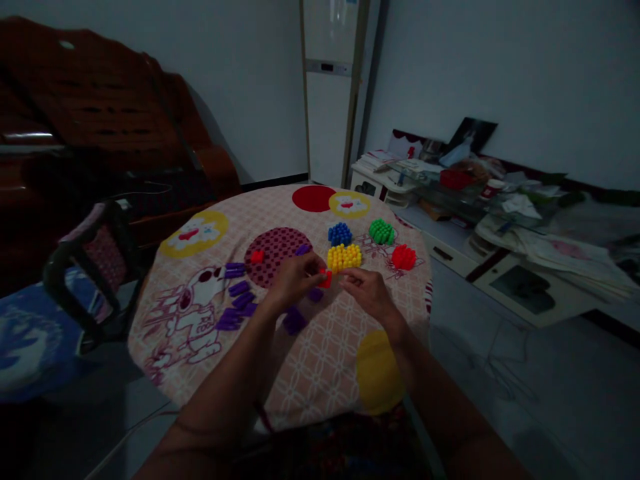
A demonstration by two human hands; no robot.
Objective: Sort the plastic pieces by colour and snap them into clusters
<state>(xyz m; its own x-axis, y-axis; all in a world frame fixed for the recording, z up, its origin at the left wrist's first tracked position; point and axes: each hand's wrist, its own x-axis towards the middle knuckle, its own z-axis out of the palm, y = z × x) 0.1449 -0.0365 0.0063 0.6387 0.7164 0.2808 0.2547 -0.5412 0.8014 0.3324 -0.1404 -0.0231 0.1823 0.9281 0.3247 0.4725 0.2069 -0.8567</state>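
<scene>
My left hand (295,280) pinches a small red plastic piece (326,279) over the middle of the round table (320,373). My right hand (365,288) is closed right beside it, fingertips meeting the same red piece. Sorted clusters sit just beyond: a yellow cluster (344,257), a blue cluster (340,233), a green cluster (382,231) and a red cluster (404,257). Several loose purple pieces (240,303) lie left of and under my left hand. One lone red piece (257,256) rests on a dark dotted circle.
The table wears a checked cloth with cartoon prints. A black chair (95,267) stands at the left, a dark wooden sofa (100,120) behind it. A low cluttered bench (480,200) runs along the right wall. A tall white appliance (327,87) stands at the back.
</scene>
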